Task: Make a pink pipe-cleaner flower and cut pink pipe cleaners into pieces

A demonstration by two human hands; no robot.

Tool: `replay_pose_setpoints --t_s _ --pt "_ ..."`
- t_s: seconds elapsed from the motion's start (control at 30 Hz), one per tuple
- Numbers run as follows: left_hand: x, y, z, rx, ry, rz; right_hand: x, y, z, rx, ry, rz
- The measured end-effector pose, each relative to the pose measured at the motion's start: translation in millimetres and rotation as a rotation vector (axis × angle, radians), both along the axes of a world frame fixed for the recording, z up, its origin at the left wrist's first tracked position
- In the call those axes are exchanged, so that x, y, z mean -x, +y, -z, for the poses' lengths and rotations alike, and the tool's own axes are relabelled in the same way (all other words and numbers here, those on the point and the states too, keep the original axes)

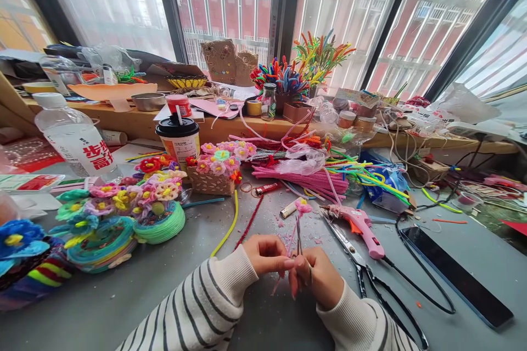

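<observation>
Near the front of the table my left hand point(269, 255) is closed, thumb and fingers pinching a thin pink pipe-cleaner stem point(290, 240). A small pink flower with a yellow centre point(303, 206) stands just beyond my hands, by the upper end of this stem. My right hand point(323, 278) is wrapped round slim metal scissors point(299, 236), their blades pointing up and away. The fingertips of both hands meet, and the scissors' handles are partly hidden by my fingers. Behind the flower lies a lighter point(289, 209).
Right of my hands lie large black-handled scissors point(349, 249), a pink glue gun point(362, 225) with its cord, and a phone point(457, 277). Flower-filled baskets point(160, 225) stand left. Pink pipe cleaners point(300, 178), a lidded cup point(178, 140) and a bottle point(76, 137) sit farther back.
</observation>
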State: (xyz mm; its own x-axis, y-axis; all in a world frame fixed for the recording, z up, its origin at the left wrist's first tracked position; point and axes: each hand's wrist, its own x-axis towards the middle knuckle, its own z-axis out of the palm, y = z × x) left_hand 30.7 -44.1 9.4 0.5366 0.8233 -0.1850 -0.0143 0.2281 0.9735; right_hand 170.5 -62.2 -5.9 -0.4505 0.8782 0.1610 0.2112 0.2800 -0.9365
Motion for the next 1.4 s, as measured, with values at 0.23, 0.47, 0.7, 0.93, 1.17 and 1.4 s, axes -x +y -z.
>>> replay_pose_setpoints --t_s 0.23,0.47,0.7,0.93,1.17,1.4 --pt "-1.2 0.2 0.4 0.01 -0.008 -0.011 -0.1 -0.9 0.7 -0.023 -0.038 0.091" --pt "-1.3 -1.4 1.3 0.004 -0.019 0.029 2.6 -1.4 -0.8 -0.078 -0.017 0.084" --pt "-0.9 -2.3 0.9 0.006 -0.001 0.035 1.4 -1.0 1.0 -0.097 -0.026 0.106" --pt "-1.6 -2.4 0.9 0.008 -0.009 0.05 1.4 -1.4 0.5 -0.105 -0.04 0.085" --pt "-1.0 -2.1 4.5 0.006 -0.027 0.062 0.9 -1.0 2.2 -0.125 -0.04 0.059" --pt "-2.8 -5.2 -0.4 -0.008 -0.067 0.044 1.2 0.4 0.8 -0.139 -0.11 0.111"
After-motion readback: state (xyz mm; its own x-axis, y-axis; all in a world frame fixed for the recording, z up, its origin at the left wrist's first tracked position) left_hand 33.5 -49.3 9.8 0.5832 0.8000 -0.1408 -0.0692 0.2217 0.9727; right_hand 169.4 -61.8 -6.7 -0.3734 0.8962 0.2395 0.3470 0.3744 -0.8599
